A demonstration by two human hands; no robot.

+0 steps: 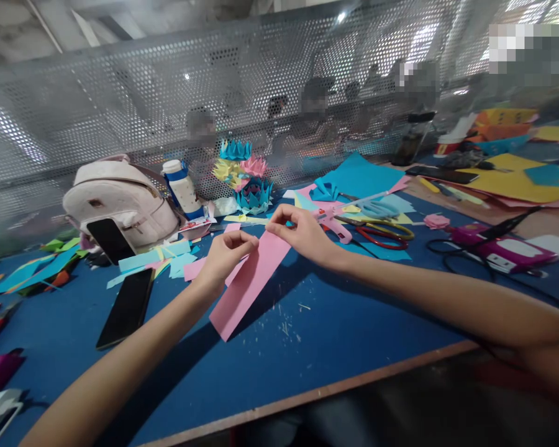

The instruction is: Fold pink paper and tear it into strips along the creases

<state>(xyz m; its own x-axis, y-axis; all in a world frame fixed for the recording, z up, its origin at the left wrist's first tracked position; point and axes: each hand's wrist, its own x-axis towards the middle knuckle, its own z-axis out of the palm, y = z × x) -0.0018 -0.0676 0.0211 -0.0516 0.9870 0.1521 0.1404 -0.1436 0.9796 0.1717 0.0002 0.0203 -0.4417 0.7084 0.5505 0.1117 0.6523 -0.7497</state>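
Note:
A long strip of pink paper (pixel 248 282) hangs tilted above the blue table, its lower end toward me. My left hand (pixel 224 256) pinches its left edge between thumb and fingers. At the upper end my right hand (pixel 302 231) also pinches the strip. Just behind the right hand lies a pink glue gun (pixel 334 225). Scissors with red and olive handles (pixel 386 239) rest beside it. More pink paper pieces lie partly hidden behind my left hand.
A white backpack (pixel 121 192) with a phone leaning on it stands at the back left, near a bottle (pixel 181 189). Another phone (pixel 127 307) lies left of my arm. Folded paper flowers (pixel 242 167) and blue sheets (pixel 361 177) sit behind. Cables and a purple device (pixel 498 248) are right.

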